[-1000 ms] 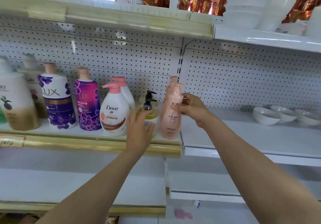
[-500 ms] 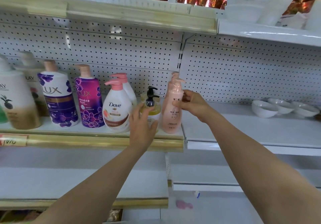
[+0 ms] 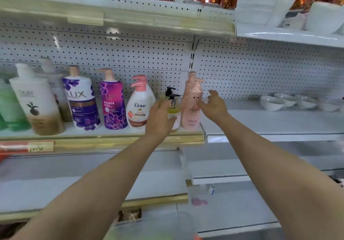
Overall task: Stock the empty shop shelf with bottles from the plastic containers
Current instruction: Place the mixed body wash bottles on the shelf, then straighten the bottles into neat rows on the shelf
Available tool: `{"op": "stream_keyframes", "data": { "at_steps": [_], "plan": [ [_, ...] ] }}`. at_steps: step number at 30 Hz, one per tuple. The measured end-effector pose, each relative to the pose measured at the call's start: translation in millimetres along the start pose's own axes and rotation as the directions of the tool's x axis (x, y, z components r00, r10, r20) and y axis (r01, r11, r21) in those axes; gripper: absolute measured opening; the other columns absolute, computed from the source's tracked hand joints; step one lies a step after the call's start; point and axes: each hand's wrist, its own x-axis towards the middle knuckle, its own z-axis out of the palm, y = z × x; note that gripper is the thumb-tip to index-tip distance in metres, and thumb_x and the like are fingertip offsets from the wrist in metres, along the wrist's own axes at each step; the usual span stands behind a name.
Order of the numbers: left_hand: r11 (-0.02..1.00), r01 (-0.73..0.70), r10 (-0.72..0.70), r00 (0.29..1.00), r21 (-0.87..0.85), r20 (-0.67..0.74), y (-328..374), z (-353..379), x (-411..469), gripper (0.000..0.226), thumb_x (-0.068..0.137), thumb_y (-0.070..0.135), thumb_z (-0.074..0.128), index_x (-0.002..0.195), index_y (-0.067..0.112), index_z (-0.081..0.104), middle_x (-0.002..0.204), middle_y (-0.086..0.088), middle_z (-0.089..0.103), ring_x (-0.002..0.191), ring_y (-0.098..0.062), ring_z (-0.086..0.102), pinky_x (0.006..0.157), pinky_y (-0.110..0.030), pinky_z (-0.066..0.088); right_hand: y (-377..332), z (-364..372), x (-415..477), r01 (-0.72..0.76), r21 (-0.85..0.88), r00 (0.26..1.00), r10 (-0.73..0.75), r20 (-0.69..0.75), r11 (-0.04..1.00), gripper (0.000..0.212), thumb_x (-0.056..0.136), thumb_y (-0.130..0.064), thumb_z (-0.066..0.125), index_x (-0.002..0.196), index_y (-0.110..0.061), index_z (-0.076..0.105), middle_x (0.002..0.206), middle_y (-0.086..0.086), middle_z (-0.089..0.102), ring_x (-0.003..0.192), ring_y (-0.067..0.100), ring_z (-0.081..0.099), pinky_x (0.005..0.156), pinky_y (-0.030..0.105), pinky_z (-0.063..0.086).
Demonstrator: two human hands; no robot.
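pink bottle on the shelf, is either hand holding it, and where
Nothing is held. The right hand is open beside the pink bottle, fingers spread at its side; the left hand is open in front of the yellow pump bottle.

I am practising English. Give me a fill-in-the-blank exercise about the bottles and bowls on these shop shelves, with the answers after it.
1. The pump of the Dove bottle is ___.
2. The small yellow bottle, partly behind the left hand, has a ___ pump.
3. The white bottle with purple flowers carries the brand word ___.
4. The bowls on the shelf beyond the right hand are ___.

Missing words: pink; black; LUX; white
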Motion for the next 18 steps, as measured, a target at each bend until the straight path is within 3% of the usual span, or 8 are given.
{"op": "stream_keyframes", "data": {
  "at_steps": [3,8,13,18],
  "plan": [
    [0.999,0.030,-0.029,0.999,0.037,-0.044,3,-40,-9,0.055,0.086,0.014,0.069,0.136,0.023,0.050,0.150,-0.005,0.039,0.136,-0.029,0.036,0.110,-0.039,0.030,-19,-5,-22,0.126,-0.094,0.991,-0.129,-0.023,0.988,0.068,0.095,-0.029,0.063,0.152,-0.005,0.033,0.145,0.018,0.051,0.132,0.033,0.051,0.098,0.036,0.044],
    [0.978,0.110,-0.082,0.983,0.175,-0.162,-8,-114,-32,0.060,0.084,0.012,0.072,0.138,0.021,0.048,0.143,-0.008,0.045,0.131,-0.031,0.039,0.108,-0.040,0.035,-81,7,-56,0.362,-0.217,0.932,-0.347,0.102,0.907,0.063,0.095,-0.032,0.061,0.151,-0.017,0.036,0.149,0.015,0.045,0.132,0.033,0.047,0.098,0.041,0.045],
    [0.887,0.274,-0.189,0.950,0.373,-0.247,-32,-184,-75,0.054,0.092,0.029,0.061,0.141,0.017,0.042,0.146,-0.011,0.041,0.133,-0.034,0.035,0.104,-0.048,0.039,-148,39,-108,0.633,-0.322,0.774,-0.580,0.252,0.704,0.065,0.093,-0.040,0.063,0.151,-0.023,0.038,0.151,0.010,0.045,0.140,0.030,0.037,0.108,0.044,0.039],
    [0.800,0.413,-0.272,0.897,0.435,-0.349,-68,-262,-124,0.056,0.094,0.036,0.054,0.145,0.019,0.037,0.152,-0.012,0.032,0.136,-0.035,0.031,0.103,-0.050,0.041,-212,90,-167,0.695,-0.295,0.719,-0.629,0.295,0.656,0.063,0.095,-0.046,0.058,0.149,-0.021,0.040,0.150,0.009,0.046,0.138,0.030,0.039,0.104,0.044,0.042]
  ]
}}
